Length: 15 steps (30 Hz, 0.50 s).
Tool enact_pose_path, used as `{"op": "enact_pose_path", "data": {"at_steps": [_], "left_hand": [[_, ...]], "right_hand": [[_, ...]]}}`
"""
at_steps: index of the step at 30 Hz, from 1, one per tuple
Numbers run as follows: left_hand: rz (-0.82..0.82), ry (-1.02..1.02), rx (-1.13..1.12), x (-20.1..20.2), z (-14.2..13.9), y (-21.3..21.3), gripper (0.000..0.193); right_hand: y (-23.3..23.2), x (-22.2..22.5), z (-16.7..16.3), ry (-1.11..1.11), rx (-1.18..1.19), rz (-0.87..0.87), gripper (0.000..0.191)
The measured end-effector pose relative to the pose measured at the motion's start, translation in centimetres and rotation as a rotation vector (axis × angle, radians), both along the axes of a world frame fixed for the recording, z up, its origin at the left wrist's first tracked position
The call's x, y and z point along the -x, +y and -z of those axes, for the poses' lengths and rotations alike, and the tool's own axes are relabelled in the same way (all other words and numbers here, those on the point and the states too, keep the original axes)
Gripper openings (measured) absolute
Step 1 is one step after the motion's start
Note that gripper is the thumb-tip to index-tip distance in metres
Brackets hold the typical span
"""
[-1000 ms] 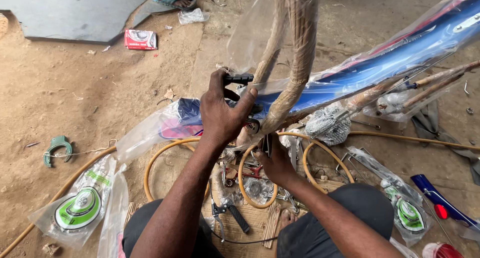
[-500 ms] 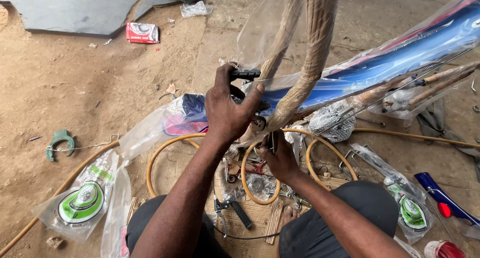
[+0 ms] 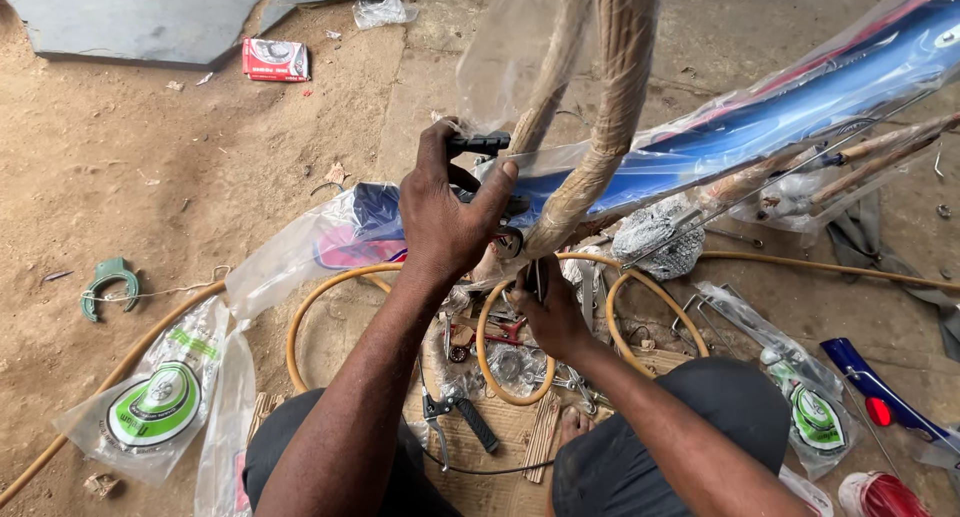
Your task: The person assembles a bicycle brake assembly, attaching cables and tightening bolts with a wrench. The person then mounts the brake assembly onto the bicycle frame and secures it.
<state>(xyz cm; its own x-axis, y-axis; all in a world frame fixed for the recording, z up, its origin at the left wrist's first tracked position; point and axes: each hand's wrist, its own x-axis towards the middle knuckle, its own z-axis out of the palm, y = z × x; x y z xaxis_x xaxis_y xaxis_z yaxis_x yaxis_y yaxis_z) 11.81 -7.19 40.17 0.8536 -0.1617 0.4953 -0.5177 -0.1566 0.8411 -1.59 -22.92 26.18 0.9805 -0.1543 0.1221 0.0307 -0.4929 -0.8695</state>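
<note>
Left hand (image 3: 445,217) closed around the junction where the blue bicycle frame (image 3: 760,127) meets the paper-wrapped fork tubes (image 3: 610,127); the thumb hooks over a short black tool handle (image 3: 478,143) that sticks out toward 3 o'clock from the top of the fist. Right hand (image 3: 548,312) sits just below, at about 5 o'clock from the left, closed on a thin dark tool (image 3: 537,277) whose shaft points up toward 12 o'clock into the underside of the same junction. Both hands are on the work, the left above, the right beneath. The frame's long axis runs from the left hand out toward 2 o'clock, plastic-sheathed the whole way; the wrapped tubes rise from the joint toward 12–1 o'clock and out of view. So the fitting being worked lies between the two hands, touching the left palm and right at the tip of the right hand's tool. On the dirt floor (image 3: 150,177): an orange hose (image 3: 320,297) looped under the forearms, pliers (image 3: 455,417) at 6 o'clock from the left hand, a bagged green-and-white part (image 3: 155,407) at 8 o'clock, and a green clamp (image 3: 108,282) well apart at 9 o'clock.
</note>
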Motion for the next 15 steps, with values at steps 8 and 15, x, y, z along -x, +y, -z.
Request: {"op": "enact_pose_path", "data": {"at_steps": [8,15], "left_hand": [[-0.004,0.061,-0.011,0.0,-0.2,-0.1,0.065],[0.121,0.071,0.072,-0.1,-0.2,0.5,0.08]], "right_hand": [[-3.6,-0.9,-12.8,0.981,-0.337,0.123,0.037],[0.0,-0.6,-3.5,0.208,-0.014,0.043,0.031]]}}
